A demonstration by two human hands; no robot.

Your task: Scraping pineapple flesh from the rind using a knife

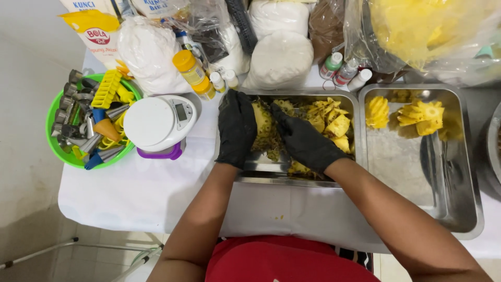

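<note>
Both my hands wear black gloves over a steel tray (292, 178) that holds pineapple pieces (334, 122) and peel scraps. My left hand (236, 128) grips a peeled pineapple (262, 121) at the tray's left end. My right hand (303, 138) lies against the fruit from the right, fingers closed on what looks like a small knife whose blade is mostly hidden. Cut yellow chunks lie just beyond my right hand.
A second steel tray (417, 177) to the right holds two peeled pineapple pieces (422, 116). A white kitchen scale (156, 122) and a green bowl (60, 151) of metal and plastic tools stand left. Bags of white powder (279, 57), small bottles (194, 73) and bagged pineapple (417, 28) line the back.
</note>
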